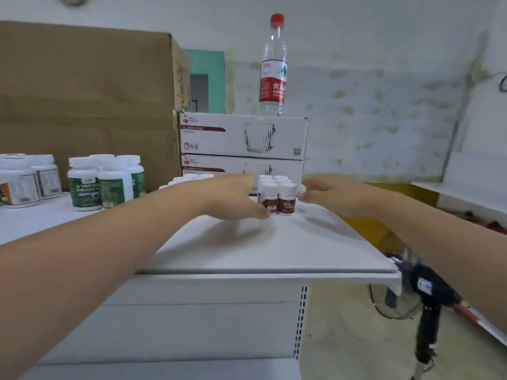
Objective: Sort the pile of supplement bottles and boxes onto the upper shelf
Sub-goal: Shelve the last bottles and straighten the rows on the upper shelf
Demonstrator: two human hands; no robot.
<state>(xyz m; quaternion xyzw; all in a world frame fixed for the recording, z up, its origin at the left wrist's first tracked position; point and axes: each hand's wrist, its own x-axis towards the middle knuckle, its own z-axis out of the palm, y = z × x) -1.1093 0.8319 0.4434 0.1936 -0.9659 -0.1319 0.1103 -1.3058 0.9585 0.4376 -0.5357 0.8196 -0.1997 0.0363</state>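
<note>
Head view has the little red-label bottles [285,198] bunched near the back right corner of the shelf [260,250], left hand [236,197] touching them, right hand [329,194] loose just beside, neither gripping; probably light, slick and tippy, so I'd squeeze their sides low.

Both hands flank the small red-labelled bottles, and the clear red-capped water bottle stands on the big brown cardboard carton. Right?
Not quite: in the head view the clear red-capped water bottle stands on the stacked white glass-mug boxes, not the brown cardboard carton.
</note>
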